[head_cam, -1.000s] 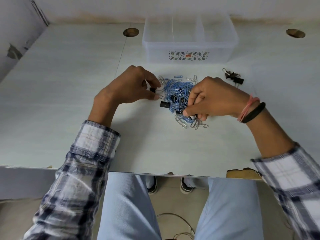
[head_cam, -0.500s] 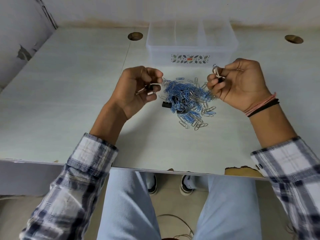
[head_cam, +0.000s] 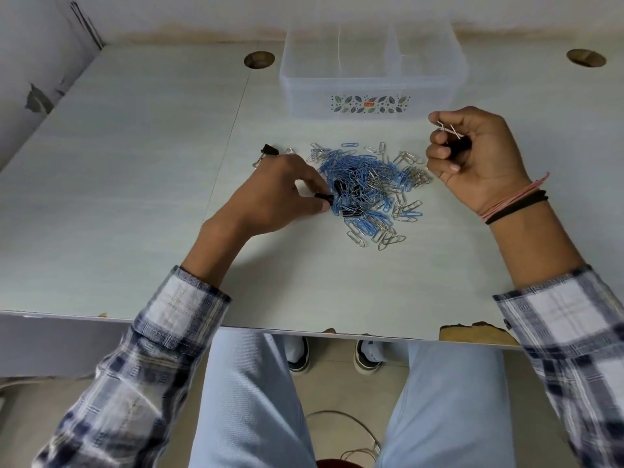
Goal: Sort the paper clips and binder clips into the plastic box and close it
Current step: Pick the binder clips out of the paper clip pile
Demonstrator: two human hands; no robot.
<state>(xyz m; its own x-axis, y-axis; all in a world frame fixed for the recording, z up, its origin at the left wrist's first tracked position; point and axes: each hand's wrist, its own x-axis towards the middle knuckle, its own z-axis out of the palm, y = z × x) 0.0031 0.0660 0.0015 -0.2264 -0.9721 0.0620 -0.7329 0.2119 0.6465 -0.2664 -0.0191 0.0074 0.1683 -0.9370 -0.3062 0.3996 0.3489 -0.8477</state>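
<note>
A heap of blue and silver paper clips (head_cam: 368,184) lies mid-table with black binder clips mixed in. My left hand (head_cam: 277,194) lies at the heap's left edge and pinches a black binder clip (head_cam: 324,196) between thumb and forefinger. My right hand (head_cam: 472,157) is raised palm-up to the right of the heap, fingers curled round black binder clips (head_cam: 454,136) with silver handles sticking out. A lone black binder clip (head_cam: 269,150) lies on the table beyond my left hand. The clear plastic box (head_cam: 371,96) stands open behind the heap, divided into compartments.
Two round cable holes (head_cam: 259,59) (head_cam: 586,57) are cut in the tabletop at the back. A wall closes the left side. The table's front edge (head_cam: 472,332) is chipped near my right sleeve.
My left hand has set a binder clip down at the left and dropped to the heap, pinching another one. My right hand has lifted slightly, still holding its clips.
</note>
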